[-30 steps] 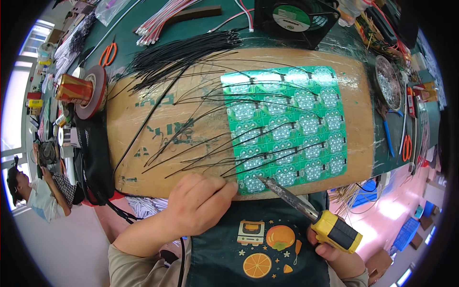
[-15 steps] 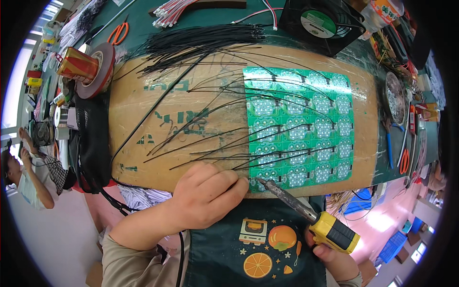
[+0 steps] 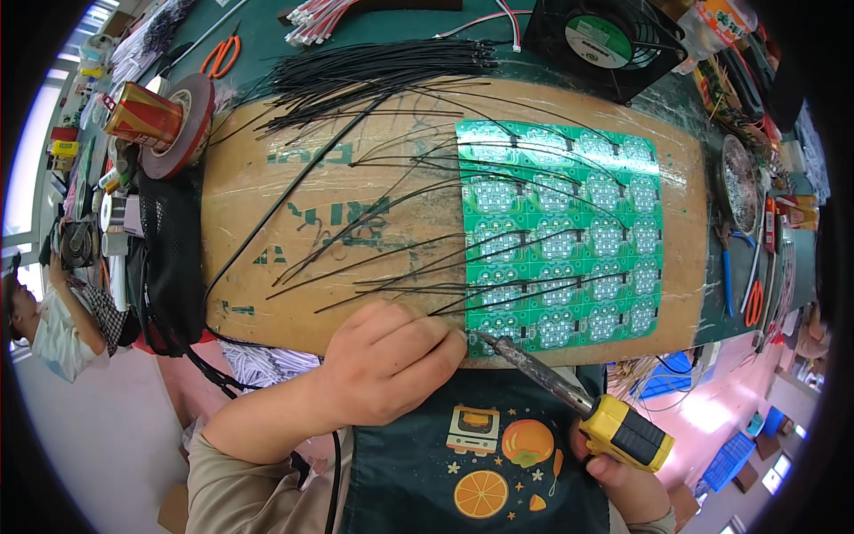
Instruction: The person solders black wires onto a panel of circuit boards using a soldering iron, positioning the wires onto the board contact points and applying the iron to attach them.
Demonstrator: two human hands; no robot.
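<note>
A green circuit board panel point(image 3: 562, 251) with rows of round clusters of pads lies on the brown board. Thin black wires point(image 3: 382, 245) run from it leftward across the cardboard-like surface. At the panel's near left corner my left hand point(image 3: 389, 363) is closed in a pinch; what sits between its fingertips is hidden. My right hand point(image 3: 612, 467) grips a soldering iron point(image 3: 623, 432) with a yellow and black body, partly hidden behind it. The iron's tip is at that same corner, close beside my left fingertips.
A bundle of black wires point(image 3: 374, 71) lies behind, with a black fan point(image 3: 605, 44) to its right. Left stand a tape roll point(image 3: 200, 120) and a red-gold can point(image 3: 147, 116). Pliers point(image 3: 726, 276) and a metal dish point(image 3: 737, 182) lie right. Another person point(image 3: 58, 311) sits far left.
The view has shifted slightly. My hands and the soldering iron keep nearly the same place at the panel's corner. The other person's arms at far left have lowered.
</note>
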